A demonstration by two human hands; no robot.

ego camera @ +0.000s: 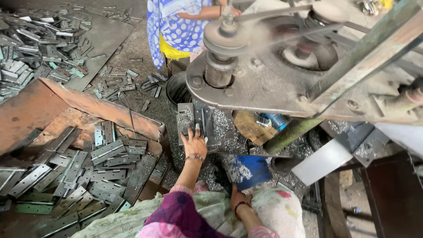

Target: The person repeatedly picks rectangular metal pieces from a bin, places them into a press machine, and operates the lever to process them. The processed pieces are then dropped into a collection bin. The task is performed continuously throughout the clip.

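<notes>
Item: left hand [194, 143], fingers spread and pressed flat on a metal hinge [203, 124], not curled around it. The hinge lies on the drill's surface [185, 115], centre of my view, right beneath the spindle [219, 70].

Item: right hand [238, 199], near, resting at my lap; whether it is clenched or loose I cannot tell.

Item: belt and pulley [224, 37] above, exposed.

Item: tray of hinges [88, 172], near left; another heap [39, 44] far left.

Item: another person's patterned cloth [176, 26], far side.

Risks, as I judge them: fingertips sit close to the spindle, so a slip could catch them; sharp shavings [222, 121] around the hinge could cut; loose sleeve or bangle could snag.
</notes>
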